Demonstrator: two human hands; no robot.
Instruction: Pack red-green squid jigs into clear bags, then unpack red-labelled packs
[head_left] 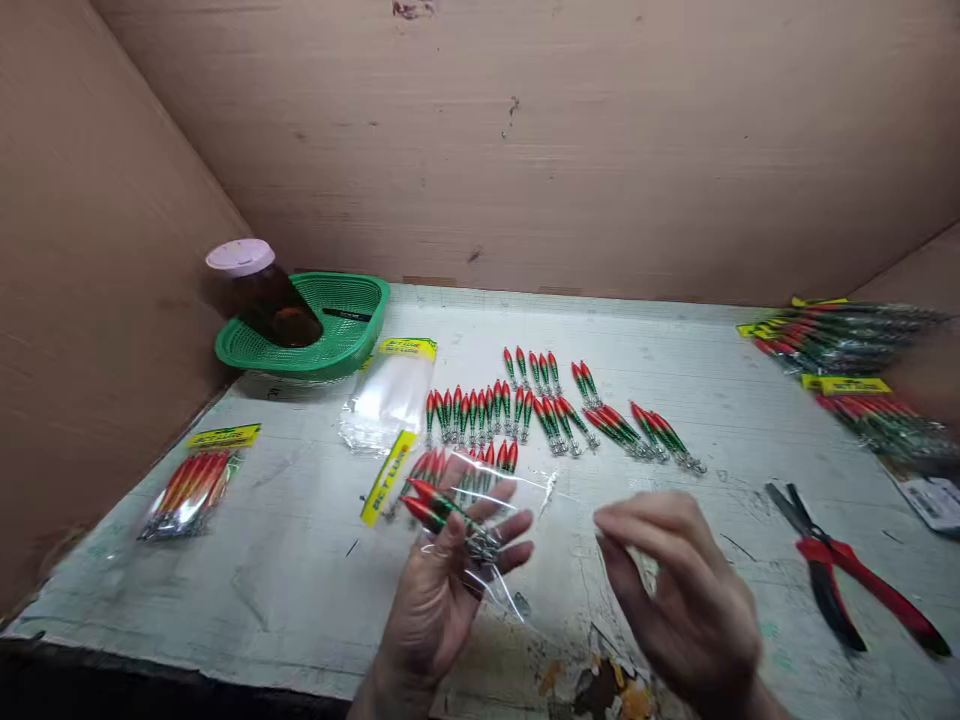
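My left hand (435, 610) holds a clear plastic bag (517, 590) with a yellow header card (388, 478). Its thumb presses on a few red-and-green squid jigs (450, 515), hooks pointing right; whether they lie inside the bag or on it, I cannot tell. To the right, apart from the bag, my right hand (675, 590) is blurred, thumb and fingertips drawn together with nothing showing between them. Rows of loose squid jigs (469, 415) lie beyond the left hand, some seen through the plastic. Several empty header bags (390, 395) are stacked to their left.
A green basket (345, 355) holds a dark jar (274, 305) with a pink lid and a pen. One filled packet (196, 485) lies at left, more filled packets (840, 335) at far right. Red-handled pliers (832, 560) rest near my right hand. Board walls enclose the white tabletop.
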